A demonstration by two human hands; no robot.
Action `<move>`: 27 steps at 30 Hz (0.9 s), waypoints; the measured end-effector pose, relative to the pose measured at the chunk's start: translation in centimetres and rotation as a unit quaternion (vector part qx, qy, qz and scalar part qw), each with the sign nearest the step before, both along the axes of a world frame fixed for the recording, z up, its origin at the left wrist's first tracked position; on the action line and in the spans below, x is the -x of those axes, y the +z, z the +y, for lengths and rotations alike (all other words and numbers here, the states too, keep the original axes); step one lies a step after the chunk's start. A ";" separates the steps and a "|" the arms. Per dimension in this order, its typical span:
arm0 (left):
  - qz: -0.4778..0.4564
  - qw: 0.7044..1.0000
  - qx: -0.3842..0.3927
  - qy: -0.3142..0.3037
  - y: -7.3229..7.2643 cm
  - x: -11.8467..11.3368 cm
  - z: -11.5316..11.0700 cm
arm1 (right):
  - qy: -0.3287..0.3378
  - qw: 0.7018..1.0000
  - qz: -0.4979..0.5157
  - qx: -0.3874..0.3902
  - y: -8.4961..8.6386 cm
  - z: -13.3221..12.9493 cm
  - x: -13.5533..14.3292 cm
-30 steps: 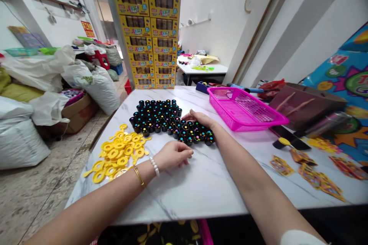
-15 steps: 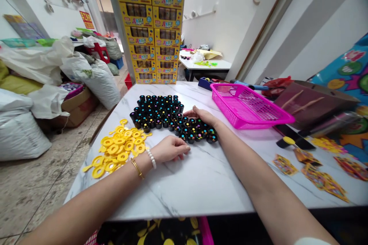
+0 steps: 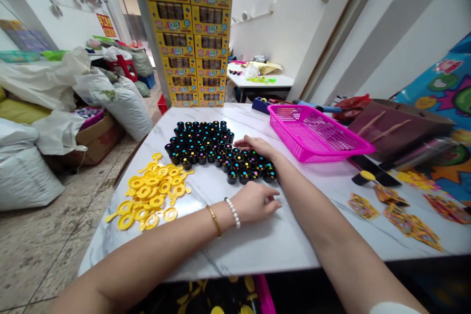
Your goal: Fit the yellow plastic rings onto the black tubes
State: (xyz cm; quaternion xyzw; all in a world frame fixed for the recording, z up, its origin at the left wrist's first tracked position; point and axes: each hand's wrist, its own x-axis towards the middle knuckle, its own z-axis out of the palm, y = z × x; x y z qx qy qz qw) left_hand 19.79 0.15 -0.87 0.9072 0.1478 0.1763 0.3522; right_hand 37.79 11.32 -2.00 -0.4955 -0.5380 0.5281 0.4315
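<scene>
Many small black cups [image 3: 200, 143] with coloured beads in them stand packed together on the marble-patterned table. My right hand [image 3: 259, 147] lies along the far right side of the group, its fingers stretched out and touching or close to the cups. Just in front of the nearest cups is my left hand [image 3: 253, 202], low over the table, with fingers loosely bent and apart and no object visible in it. Its palm side is hidden. To the left of the cups, a loose heap of yellow ring-shaped pieces with tabs [image 3: 156, 189] lies on the table.
A pink mesh basket [image 3: 320, 154] stands at the right. Beyond it are a brown bag [image 3: 397, 127], a black cup with a yellow top [image 3: 364, 177] and several printed sachets [image 3: 362, 206]. Stacked yellow boxes [image 3: 191, 34] rise behind the table. Another pink container [image 3: 265, 294] sits below the front edge.
My left hand has moved right along the front of the cups, away from the yellow pieces. My right hand has stayed nearly in place beside the cups. The view has shifted slightly.
</scene>
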 end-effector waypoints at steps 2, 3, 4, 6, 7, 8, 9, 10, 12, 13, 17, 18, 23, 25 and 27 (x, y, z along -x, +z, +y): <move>-0.006 1.000 -0.001 0.001 -0.3 -1.0 0.7 | -0.002 1.000 -0.007 -0.005 0.2 -0.2 0.1; -0.008 1.000 0.002 0.007 -0.4 -1.4 1.0 | -0.002 1.000 -0.011 -0.006 0.3 -0.3 0.1; -0.008 1.000 0.006 0.013 -0.5 -1.6 1.2 | -0.003 1.000 -0.015 -0.007 0.4 -0.4 0.2; -0.006 1.000 0.013 0.018 -0.6 -1.8 1.5 | -0.001 1.000 -0.026 -0.004 0.7 -0.6 0.3; -0.005 1.000 0.014 0.019 -0.6 -1.7 1.5 | 0.000 1.000 -0.031 -0.002 0.8 -0.7 0.3; -0.004 1.000 0.012 0.018 -0.6 -1.6 1.5 | 0.001 0.999 -0.037 0.002 0.8 -0.8 0.3; -0.005 1.000 0.010 0.017 -0.6 -1.5 1.4 | 0.003 0.999 -0.042 0.006 0.9 -0.9 0.3; -0.008 1.000 0.008 0.016 -0.7 -1.4 1.3 | 0.005 0.999 -0.046 0.009 0.9 -1.0 0.3; -0.015 1.000 0.008 0.013 -0.7 -1.2 1.1 | 0.007 0.998 -0.053 0.017 0.9 -1.2 0.4; -0.017 1.000 0.011 0.012 -0.7 -1.1 1.0 | 0.009 0.998 -0.056 0.020 0.9 -1.3 0.4; -0.015 1.000 0.023 0.008 -0.7 -0.8 0.9 | 0.011 0.997 -0.067 0.026 0.9 -1.9 0.7; -0.014 1.000 0.025 0.007 -0.6 -0.7 0.8 | 0.010 0.997 -0.071 0.026 0.9 -2.1 0.7; -0.004 1.000 0.025 0.005 -0.3 0.0 0.7 | 0.010 0.996 -0.087 0.020 1.4 -3.0 1.3; 0.001 1.000 0.028 0.006 -0.2 0.3 0.6 | 0.014 0.996 -0.092 0.016 1.5 -3.4 1.6; 0.003 1.000 0.031 0.005 -0.1 0.5 0.6 | 0.018 0.995 -0.095 0.014 1.6 -3.8 1.8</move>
